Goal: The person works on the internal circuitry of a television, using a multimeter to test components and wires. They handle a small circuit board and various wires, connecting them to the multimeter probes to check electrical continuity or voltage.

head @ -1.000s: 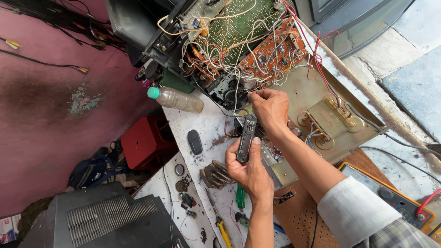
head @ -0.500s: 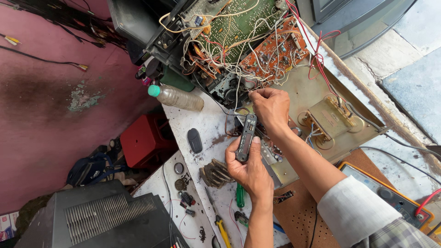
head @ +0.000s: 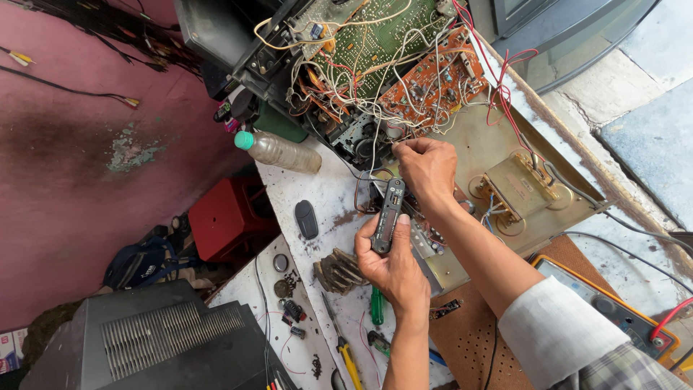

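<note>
1. Open metal chassis (head: pixel 498 144) with green and orange circuit boards and a tangle of white and red wires, filling 12 to 2 o'clock of the view; it sits on the white stained workbench (head: pixel 325 188). Same place as a second ago.
2. Grey ribbed plastic casing (head: pixel 159 339) at 7 o'clock, red plastic stool (head: pixel 227 217) at 9 o'clock below the bench.
3. Clear plastic bottle with a green cap (head: pixel 278 149) lying on its side at 10 o'clock, well apart from the hands.
4. Yellow-edged meter (head: pixel 613 310) at 4 o'clock, beside the white sleeve.
5. Right hand (head: pixel 427 170) at centre, fingertips pinched narrow on a thin white wire at the chassis edge, just above the module's top end. It has crept slightly toward 12 o'clock; the camera shifted too.
6. Left hand (head: pixel 393 267) at 6 o'clock, closed around the lower end of the slim black rectangular module (head: pixel 388 215), thumb on its face, held upright between both hands. Grip unchanged, so I judge the wire work at the module's top is ongoing, not finished.
7. Green-handled screwdriver (head: pixel 377 307) at 6 o'clock, black oval fob (head: pixel 306 219) at 9 o'clock; both untouched.
</note>
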